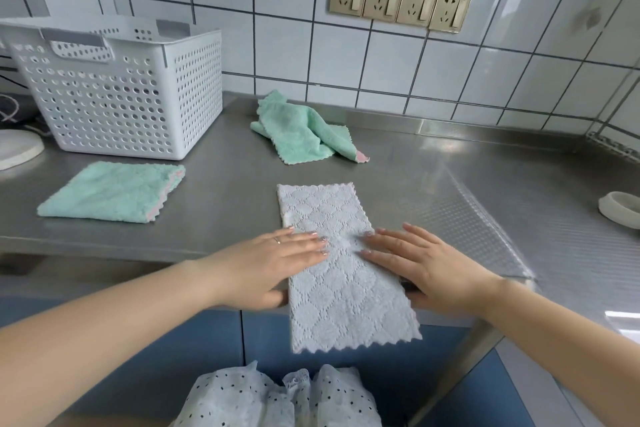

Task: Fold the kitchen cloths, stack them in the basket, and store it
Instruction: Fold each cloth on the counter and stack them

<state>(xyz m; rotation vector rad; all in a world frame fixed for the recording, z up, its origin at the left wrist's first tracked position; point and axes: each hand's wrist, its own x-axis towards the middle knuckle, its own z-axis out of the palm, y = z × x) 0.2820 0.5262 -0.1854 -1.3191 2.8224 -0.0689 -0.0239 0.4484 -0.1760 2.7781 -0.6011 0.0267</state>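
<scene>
A pale grey-blue cloth [332,218], folded into a long strip, lies on the steel counter with its near end hanging over the front edge. My left hand [273,263] lies flat on its left side, fingers straight. My right hand [419,263] lies flat on its right side, thumb below the counter edge. A folded green cloth [110,192] with pink trim lies to the left. A crumpled green cloth [298,130] lies near the wall. A white perforated basket [121,90] stands at the back left.
The steel counter [450,177] runs along a tiled wall with a row of sockets [400,0]. A white round object [17,149] sits at the far left and a white dish [620,208] at the right. Blue cabinet fronts [207,340] are below.
</scene>
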